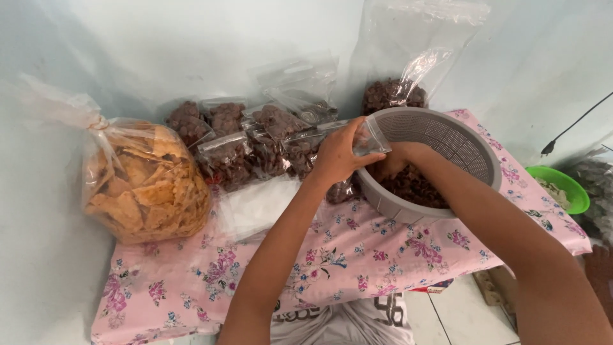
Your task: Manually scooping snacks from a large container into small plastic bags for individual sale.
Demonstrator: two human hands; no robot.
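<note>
Left hand (337,155) grips a small clear plastic bag (369,137) at the rim of the grey perforated plastic basket (460,144). Right hand (391,163) reaches into the dark brown snack pieces (418,188) inside the basket; its closure cannot be determined. Several filled clear bags (246,140) lie left of the basket; the basket appears still partly full.

1. The small clear plastic bag (369,137) is held up at the near-left rim of the basket, pinched in the grip of the left hand (337,156). Its mouth faces the basket, and its lower part hangs down outside the basket wall, showing dark pieces inside.
2. The grey plastic basket (469,148) is round, with a perforated wall. It sits tilted on the desk, its opening turned toward the person.
3. The dark brown snack pieces (418,186) lie heaped in the basket's lower part. The right hand (391,163) is pushed down among them, fingers hidden.
</note>
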